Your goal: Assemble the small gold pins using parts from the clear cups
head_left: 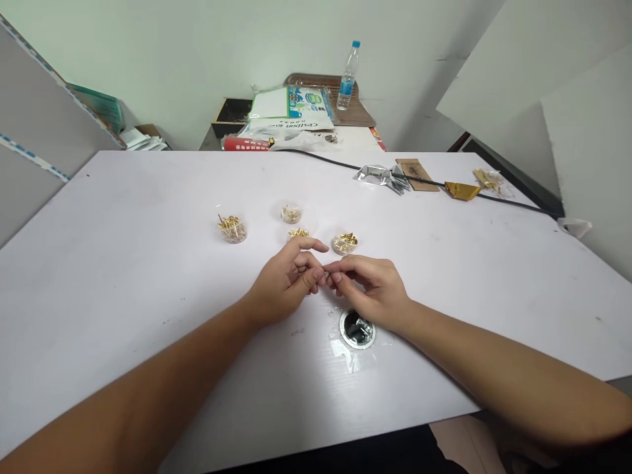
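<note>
My left hand (291,280) and my right hand (371,286) meet fingertip to fingertip over the middle of the white table (148,276). Both pinch at one spot, where a tiny part shows between the fingers, too small to name. The left index finger stretches out above the pinch. Just beyond the hands, a clear cup (345,244) holds small gold-coloured metal pieces. Another cup of gold pieces (299,233) is partly hidden behind my left hand. Farther left stands a cup (233,229) with longer gold pieces, and behind sits a cup (291,214) of small pale parts.
A round cable hole (357,328) with clear tape lies below my right hand. A black cable (340,163) runs along the back, past a silver packet (374,174), brown card (417,174) and gold packet (462,191). A water bottle (348,76) stands beyond the table.
</note>
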`<state>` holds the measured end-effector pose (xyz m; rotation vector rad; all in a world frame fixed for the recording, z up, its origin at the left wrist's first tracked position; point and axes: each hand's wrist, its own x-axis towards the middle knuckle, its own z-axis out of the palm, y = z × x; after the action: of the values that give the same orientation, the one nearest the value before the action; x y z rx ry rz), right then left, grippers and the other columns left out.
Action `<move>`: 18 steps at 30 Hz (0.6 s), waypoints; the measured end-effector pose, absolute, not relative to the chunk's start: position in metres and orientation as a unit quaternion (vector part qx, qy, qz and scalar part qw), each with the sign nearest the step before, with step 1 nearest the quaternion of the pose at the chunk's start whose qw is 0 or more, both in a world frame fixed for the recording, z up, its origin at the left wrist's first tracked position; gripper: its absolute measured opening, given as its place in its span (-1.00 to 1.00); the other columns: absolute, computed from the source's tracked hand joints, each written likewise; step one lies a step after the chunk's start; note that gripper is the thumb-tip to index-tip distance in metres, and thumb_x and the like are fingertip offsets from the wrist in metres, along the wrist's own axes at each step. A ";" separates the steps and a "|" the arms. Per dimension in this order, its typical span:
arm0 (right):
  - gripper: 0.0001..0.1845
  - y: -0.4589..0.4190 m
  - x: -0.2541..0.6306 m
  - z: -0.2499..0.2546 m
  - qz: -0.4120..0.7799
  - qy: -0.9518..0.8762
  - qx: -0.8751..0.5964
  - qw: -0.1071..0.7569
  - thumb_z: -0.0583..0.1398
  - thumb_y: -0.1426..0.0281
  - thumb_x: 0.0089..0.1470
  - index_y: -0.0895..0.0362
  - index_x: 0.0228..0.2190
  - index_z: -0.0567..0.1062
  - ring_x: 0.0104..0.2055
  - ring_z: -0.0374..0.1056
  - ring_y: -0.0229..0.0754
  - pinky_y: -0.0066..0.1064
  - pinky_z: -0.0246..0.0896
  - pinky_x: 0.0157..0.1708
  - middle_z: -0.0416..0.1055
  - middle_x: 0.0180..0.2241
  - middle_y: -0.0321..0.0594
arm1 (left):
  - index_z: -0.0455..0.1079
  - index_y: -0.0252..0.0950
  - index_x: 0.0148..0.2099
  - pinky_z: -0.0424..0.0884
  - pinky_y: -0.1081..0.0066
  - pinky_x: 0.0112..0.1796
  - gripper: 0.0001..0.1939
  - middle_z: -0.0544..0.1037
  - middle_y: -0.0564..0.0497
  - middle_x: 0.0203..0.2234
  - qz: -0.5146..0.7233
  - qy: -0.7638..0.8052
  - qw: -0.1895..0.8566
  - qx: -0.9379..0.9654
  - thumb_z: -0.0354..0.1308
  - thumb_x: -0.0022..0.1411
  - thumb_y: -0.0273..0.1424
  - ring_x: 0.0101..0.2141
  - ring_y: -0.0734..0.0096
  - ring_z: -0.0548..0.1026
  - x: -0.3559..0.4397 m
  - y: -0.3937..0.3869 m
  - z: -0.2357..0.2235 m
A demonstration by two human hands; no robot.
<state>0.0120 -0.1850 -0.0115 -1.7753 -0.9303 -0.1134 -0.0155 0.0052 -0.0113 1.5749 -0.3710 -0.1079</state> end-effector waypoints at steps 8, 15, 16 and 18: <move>-0.90 -0.186 0.014 -0.007 -0.098 -0.426 -0.766 0.471 0.17 0.52 0.16 0.17 -0.30 0.50 -0.46 0.38 -0.34 -0.51 0.31 -0.46 0.49 -0.43 -0.24 | 0.18 -0.29 0.05 0.41 0.46 -0.36 -0.76 0.44 0.05 -0.45 -0.051 -0.197 0.674 0.710 0.04 0.35 -0.42 -0.40 0.49 0.44 -0.016 0.005 -0.013; -0.89 -0.186 0.015 -0.007 -0.140 -0.429 -0.771 0.449 0.15 0.56 0.14 0.16 -0.31 0.47 -0.43 0.39 -0.31 -0.48 0.32 -0.43 0.48 -0.42 -0.22 | 0.25 -0.32 -0.13 0.42 0.48 -0.40 -0.87 0.46 0.04 -0.48 -0.041 -0.155 0.644 0.748 0.03 0.34 -0.36 -0.47 0.52 0.43 -0.018 0.004 -0.009; -0.89 -0.185 0.015 -0.007 -0.153 -0.431 -0.769 0.446 0.16 0.57 0.14 0.16 -0.31 0.47 -0.42 0.40 -0.31 -0.48 0.33 -0.42 0.49 -0.42 -0.22 | 0.26 -0.33 -0.19 0.42 0.48 -0.41 -0.88 0.46 0.04 -0.48 -0.049 -0.154 0.637 0.754 0.03 0.34 -0.36 -0.48 0.52 0.43 -0.018 0.004 -0.008; -0.88 -0.185 0.015 -0.007 -0.168 -0.437 -0.763 0.445 0.17 0.58 0.13 0.15 -0.30 0.47 -0.41 0.40 -0.30 -0.46 0.34 -0.39 0.50 -0.40 -0.21 | 0.28 -0.34 -0.27 0.42 0.48 -0.43 -0.86 0.48 0.02 -0.50 -0.062 -0.158 0.618 0.767 0.03 0.32 -0.37 -0.50 0.52 0.44 -0.019 0.004 -0.007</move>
<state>0.0145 -0.1853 -0.0070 -1.8919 -1.0825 -0.4172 -0.0192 0.0039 -0.0073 1.7653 -0.3635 -0.1419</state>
